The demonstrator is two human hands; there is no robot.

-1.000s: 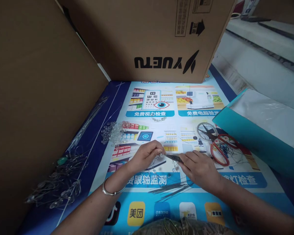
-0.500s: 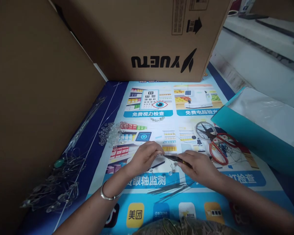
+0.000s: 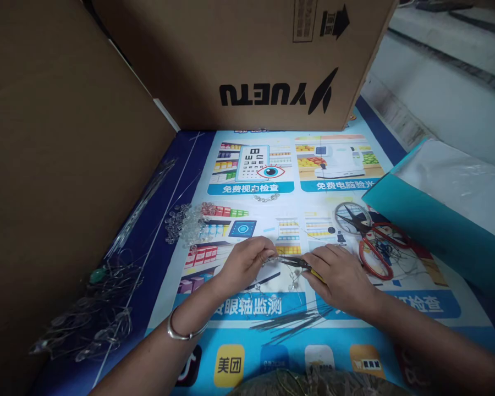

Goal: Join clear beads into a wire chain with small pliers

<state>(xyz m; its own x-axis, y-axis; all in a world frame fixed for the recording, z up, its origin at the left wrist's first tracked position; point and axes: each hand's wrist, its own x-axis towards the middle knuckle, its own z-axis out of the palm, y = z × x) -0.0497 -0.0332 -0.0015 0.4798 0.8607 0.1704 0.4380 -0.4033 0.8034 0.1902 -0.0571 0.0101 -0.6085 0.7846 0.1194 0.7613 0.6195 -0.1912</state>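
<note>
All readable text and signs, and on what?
"YUETU", upside down; arrow: cardboard box
"免费视力检查": mat
"免费电脑验光", last character clipped: mat
"眼轴监测", start hidden by left arm: mat
"检查", start hidden by right arm: mat
"美团": mat's yellow tile
"E" signs: mat's eye chart
Too blurred or cut: box's small print, mat's top line, other tiles.
</note>
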